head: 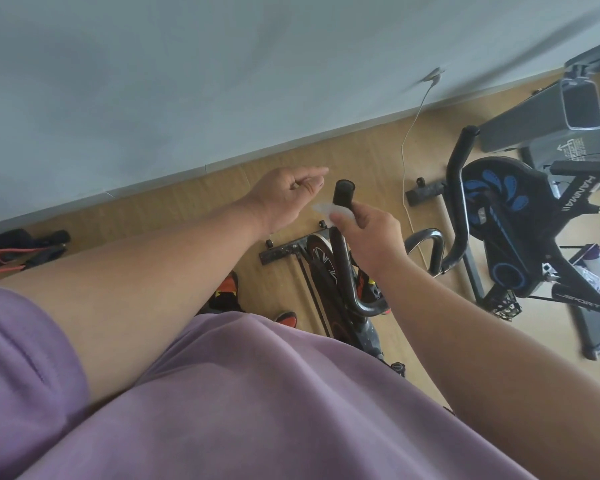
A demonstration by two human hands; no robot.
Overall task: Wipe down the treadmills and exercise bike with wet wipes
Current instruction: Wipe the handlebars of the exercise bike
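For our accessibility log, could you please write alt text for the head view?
The right hand wraps a wet wipe around an exercise bike's black handlebar grip; the left hand hovers beside it, holding nothing. A second bike stands nearby.

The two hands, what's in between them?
In the head view, the black handlebar end stands between the left hand and right hand, which pinches a wet wipe against it.

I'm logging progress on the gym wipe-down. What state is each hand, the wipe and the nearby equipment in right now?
Left hand: held in the air, fingers loosely curled, holding nothing.
Right hand: gripping the wet wipe against the handlebar.
Wet wipe: crumpled, pressed on the bar below its end.
Handlebar: upright, gripped just below its end.
Blue and black exercise bike: standing, untouched.
White cable: hanging from the wall socket.
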